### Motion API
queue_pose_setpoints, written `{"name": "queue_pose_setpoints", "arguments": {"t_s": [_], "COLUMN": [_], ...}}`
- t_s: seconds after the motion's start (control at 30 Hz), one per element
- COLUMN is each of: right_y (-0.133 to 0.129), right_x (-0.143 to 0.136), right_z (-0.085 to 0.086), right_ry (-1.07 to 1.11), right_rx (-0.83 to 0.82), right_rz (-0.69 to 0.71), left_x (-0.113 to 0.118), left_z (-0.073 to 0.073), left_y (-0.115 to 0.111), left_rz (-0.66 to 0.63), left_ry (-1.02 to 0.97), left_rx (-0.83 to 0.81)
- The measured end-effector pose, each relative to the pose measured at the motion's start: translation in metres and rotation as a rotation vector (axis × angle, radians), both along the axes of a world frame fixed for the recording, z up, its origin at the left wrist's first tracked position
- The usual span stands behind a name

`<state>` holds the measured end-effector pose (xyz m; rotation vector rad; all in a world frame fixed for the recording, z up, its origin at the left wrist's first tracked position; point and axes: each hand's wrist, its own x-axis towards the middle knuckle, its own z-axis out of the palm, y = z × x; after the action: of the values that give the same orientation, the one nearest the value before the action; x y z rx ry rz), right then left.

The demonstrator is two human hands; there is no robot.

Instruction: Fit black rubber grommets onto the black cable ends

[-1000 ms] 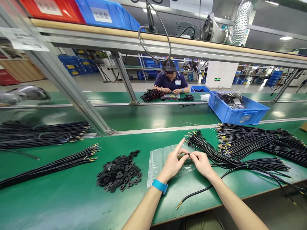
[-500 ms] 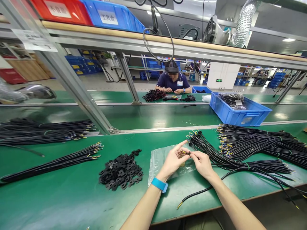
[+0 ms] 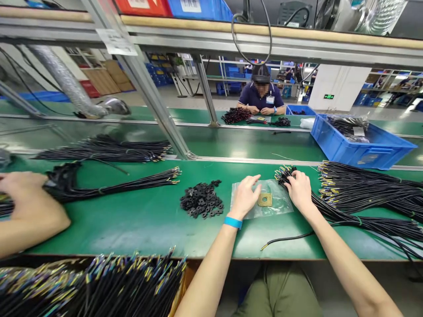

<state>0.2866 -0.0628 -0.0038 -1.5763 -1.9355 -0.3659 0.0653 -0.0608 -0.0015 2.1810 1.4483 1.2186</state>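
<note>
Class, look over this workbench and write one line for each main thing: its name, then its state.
Left hand: open, over the bag
Right hand: fingers curled at cable ends, grip unclear
Clear bag: lying flat, seal unclear
Square plate: flat, hole uncovered
Black pieces: heaped loose
Right-hand cable bundle: tied
Blue bin: open-topped, partly filled
Exit sign: lit

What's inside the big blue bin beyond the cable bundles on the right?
Dark items in clear plastic packaging, with a white label on top. The blue bin's floor and anything beneath are covered.
</note>
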Motion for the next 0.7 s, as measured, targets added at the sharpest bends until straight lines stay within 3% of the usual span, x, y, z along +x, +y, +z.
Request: {"name": "queue_pose_setpoints", "arguments": {"t_s": [0.07, 0.13, 0.23, 0.3, 0.4, 0.5, 0.6, 0.7], "right_y": [-0.008, -0.031, -0.081, -0.112, -0.133, -0.120, -0.085, -0.052], "right_x": [0.004, 0.004, -0.006, -0.014, -0.021, -0.025, -0.031, -0.038], "right_z": [0.003, 0.002, -0.004, -0.010, -0.018, -0.022, -0.022, -0.026], "right_ry": [-0.025, 0.017, 0.112, 0.102, 0.089, 0.223, 0.377, 0.358], "right_rx": [-0.029, -0.075, -0.278, -0.437, -0.509, -0.448, -0.291, -0.158], "right_rz": [-0.025, 0.043, 0.361, 0.551, 0.615, 0.553, 0.390, 0.266], "left_x": [-0.020, -0.042, -0.068, -0.078, -0.083, -0.082, -0.079, -0.079], "left_z": [0.006, 0.009, 0.001, -0.010, -0.025, -0.031, -0.029, -0.030], "left_y": [-0.015, -0.034, -0.066, -0.084, -0.096, -0.097, -0.097, -0.101], "left_rz": [0.212, 0.389, 0.562, 0.608, 0.583, 0.574, 0.598, 0.612], "left_ry": [0.190, 0.396, 0.586, 0.644, 0.652, 0.654, 0.672, 0.657], "left_rx": [-0.017, -0.078, -0.168, -0.175, -0.135, -0.128, -0.139, -0.122]}}
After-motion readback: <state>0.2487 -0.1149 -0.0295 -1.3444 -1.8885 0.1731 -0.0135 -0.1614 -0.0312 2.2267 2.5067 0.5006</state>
